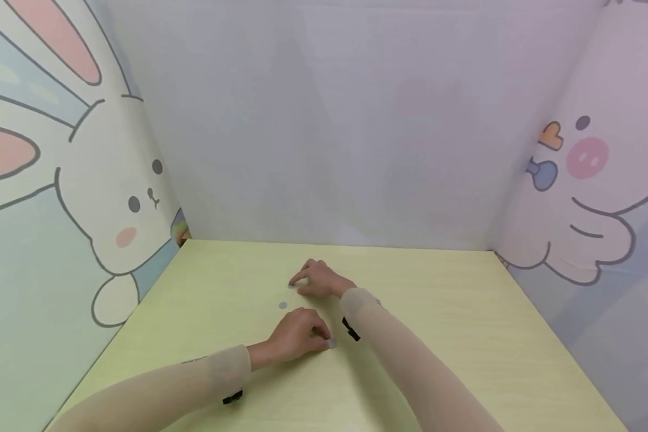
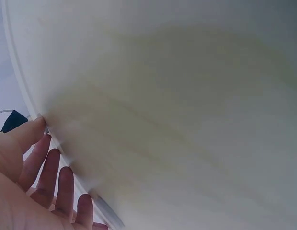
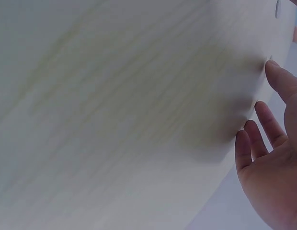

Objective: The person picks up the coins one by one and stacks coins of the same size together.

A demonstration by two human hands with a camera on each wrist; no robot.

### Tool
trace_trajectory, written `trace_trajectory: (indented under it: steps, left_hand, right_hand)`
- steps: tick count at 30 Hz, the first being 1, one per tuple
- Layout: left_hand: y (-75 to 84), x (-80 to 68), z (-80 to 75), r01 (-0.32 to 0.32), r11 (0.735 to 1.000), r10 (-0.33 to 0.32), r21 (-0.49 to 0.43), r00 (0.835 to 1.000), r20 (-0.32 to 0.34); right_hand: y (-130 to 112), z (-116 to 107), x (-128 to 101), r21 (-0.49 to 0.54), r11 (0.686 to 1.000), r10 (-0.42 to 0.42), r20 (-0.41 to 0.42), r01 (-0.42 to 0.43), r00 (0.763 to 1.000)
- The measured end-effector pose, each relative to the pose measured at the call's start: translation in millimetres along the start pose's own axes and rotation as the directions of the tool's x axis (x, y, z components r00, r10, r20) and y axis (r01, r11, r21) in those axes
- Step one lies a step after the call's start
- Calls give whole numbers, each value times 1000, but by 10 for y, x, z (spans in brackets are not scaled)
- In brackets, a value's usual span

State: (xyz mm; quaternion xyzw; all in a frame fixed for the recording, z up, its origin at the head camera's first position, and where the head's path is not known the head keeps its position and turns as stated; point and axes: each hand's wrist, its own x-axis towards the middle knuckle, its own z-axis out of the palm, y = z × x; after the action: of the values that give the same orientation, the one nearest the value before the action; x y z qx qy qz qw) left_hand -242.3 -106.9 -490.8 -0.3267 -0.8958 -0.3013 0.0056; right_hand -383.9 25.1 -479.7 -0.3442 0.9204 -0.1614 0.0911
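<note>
Three small grey discs lie on the pale yellow table. My right hand rests on the table with fingers spread, its index fingertip touching the far disc. In the right wrist view the right hand's fingers are straight against the tabletop. A second disc lies free between the hands and shows again in that view as a small disc. My left hand sits nearer to me, fingertips down beside the third disc. Its fingers lie straight on the wood.
White panels wall the table on three sides: a plain back panel, a rabbit drawing on the left, a winged pig drawing on the right. Both forearms wear beige sleeves with black straps.
</note>
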Motion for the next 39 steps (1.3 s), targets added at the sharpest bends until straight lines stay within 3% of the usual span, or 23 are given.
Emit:
trace_trajectory:
  steps: [18,28,39]
  left_hand:
    - [-2,-5,0,11,1000,-11,-2,1000,2]
    - [-21,-10,2,-19,1000,19,0,1000,-16]
    - [4,-15,-3,-10,1000,10,4,1000,-15]
  right_hand:
    - [12,62,23,105,994,35,-80,-27,996]
    - [2,108,71,96,993,82,-108,-72,991]
    - [5,44,-8,91,995,54,-108,-45,993]
